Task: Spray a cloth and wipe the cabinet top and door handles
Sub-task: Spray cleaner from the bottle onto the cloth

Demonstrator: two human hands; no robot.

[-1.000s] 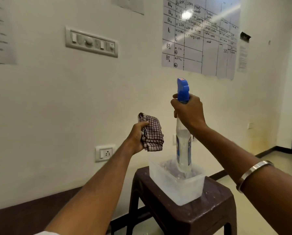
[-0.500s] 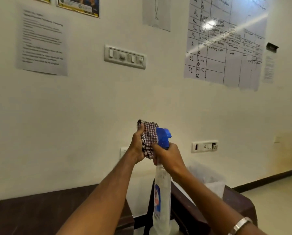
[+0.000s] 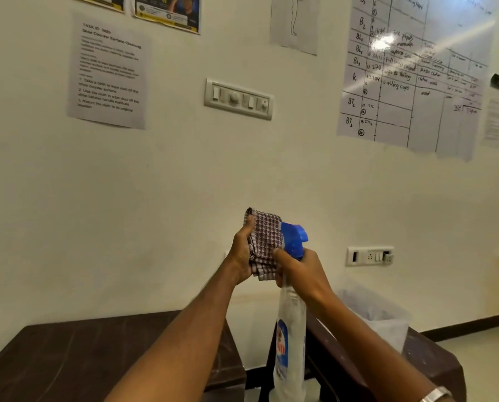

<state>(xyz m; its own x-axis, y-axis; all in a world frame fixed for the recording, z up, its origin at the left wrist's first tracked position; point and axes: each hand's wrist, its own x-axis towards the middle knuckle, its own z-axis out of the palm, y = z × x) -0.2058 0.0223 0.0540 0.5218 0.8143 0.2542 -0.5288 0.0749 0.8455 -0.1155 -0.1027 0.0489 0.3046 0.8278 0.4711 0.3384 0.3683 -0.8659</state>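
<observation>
My left hand holds a folded red-and-white checked cloth up in front of the wall. My right hand grips the neck of a clear spray bottle with a blue trigger head, whose nozzle points at the cloth from very close. The dark brown cabinet top lies below at the lower left; its door handles are out of view.
A dark plastic stool at the lower right carries a translucent plastic tub. The cream wall ahead bears a switch panel, a socket strip, printed sheets and a hand-drawn chart.
The bottle came out of the tub and moved left, up against the cloth. The view swung left, bringing the cabinet top into sight. Over the last half second the hands barely moved.
</observation>
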